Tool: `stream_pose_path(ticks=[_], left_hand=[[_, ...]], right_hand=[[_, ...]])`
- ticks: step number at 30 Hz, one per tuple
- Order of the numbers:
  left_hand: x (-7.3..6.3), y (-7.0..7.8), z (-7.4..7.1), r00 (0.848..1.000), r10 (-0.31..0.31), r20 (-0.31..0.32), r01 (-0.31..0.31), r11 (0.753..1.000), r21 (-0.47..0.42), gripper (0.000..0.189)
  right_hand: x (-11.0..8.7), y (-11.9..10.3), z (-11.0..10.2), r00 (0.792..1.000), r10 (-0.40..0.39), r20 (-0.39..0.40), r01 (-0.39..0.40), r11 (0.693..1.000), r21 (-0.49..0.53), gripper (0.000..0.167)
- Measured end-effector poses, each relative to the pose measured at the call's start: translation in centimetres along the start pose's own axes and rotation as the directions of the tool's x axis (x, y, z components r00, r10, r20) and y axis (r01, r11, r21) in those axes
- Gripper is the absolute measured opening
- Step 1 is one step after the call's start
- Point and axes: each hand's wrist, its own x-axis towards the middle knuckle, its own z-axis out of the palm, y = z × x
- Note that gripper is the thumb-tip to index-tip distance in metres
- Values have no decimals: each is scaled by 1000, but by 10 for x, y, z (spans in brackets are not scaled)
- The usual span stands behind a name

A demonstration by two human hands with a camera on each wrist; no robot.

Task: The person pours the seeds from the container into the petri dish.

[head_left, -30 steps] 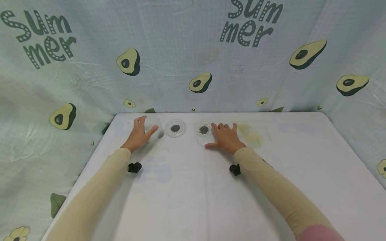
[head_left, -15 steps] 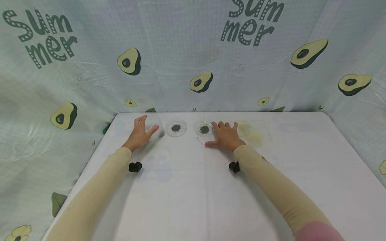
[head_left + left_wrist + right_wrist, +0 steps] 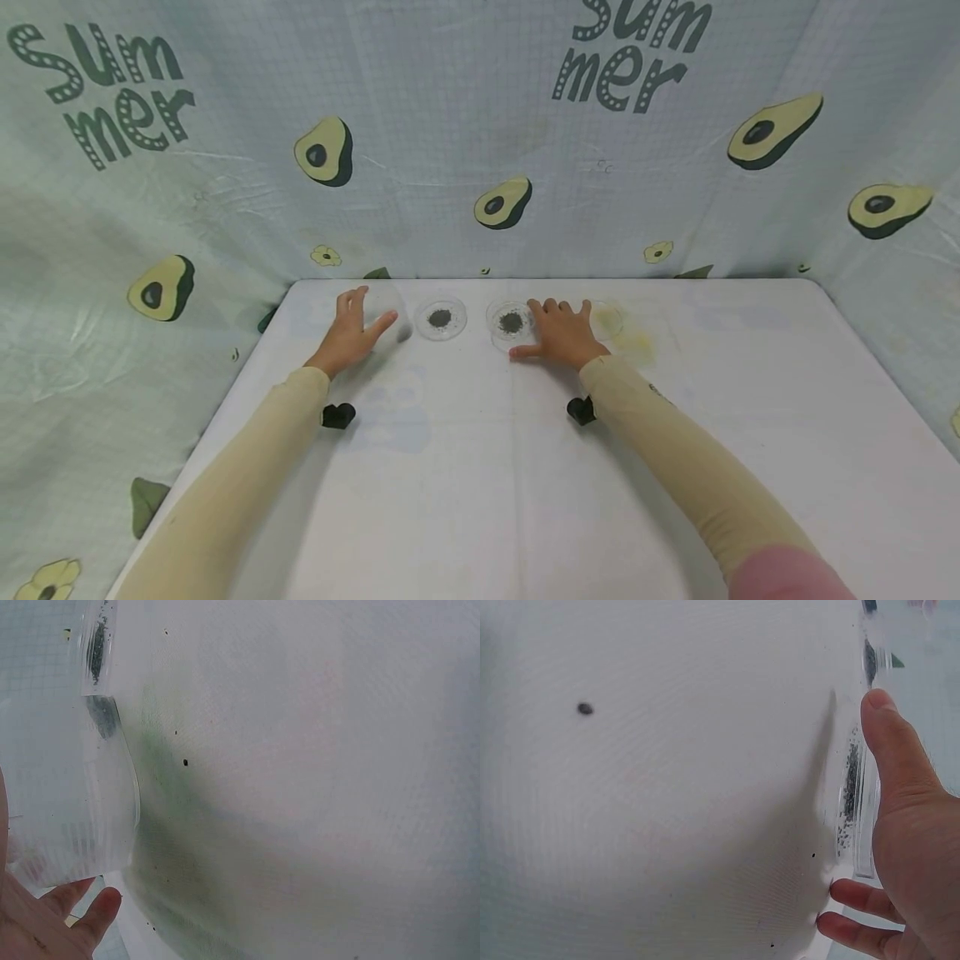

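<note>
At the back left of the table, my left hand (image 3: 347, 333) curves around the near left side of a clear plastic container (image 3: 67, 787). The thumb is in front, the fingers lie behind. To its right sits a shallow clear dish (image 3: 441, 320) with a heap of dark granules. A second such dish (image 3: 511, 322) lies beside my right hand (image 3: 562, 333), whose thumb and fingers are spread low over the table. A clear round rim (image 3: 501, 343) shows under that dish, partly hidden by the hand; whether the hand touches it is unclear.
Beyond the right hand there is a faint clear round outline (image 3: 615, 321) and a yellow stain (image 3: 637, 343). A printed cloth (image 3: 420, 142) hangs behind the white table (image 3: 465, 500). Black wrist devices (image 3: 339, 415) sit under both cuffs. Specks dot the tabletop.
The head view shifts very slightly. Both hands, the container and the dishes otherwise keep their places.
</note>
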Motion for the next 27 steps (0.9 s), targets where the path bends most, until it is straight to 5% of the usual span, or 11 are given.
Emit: stream_pose_path(ticks=[27], left_hand=[[0,-1,1,1000,-15,-13,15,1000,9,97]], right_hand=[[14,-6,-4,1000,20,16,-20,1000,-22,103]])
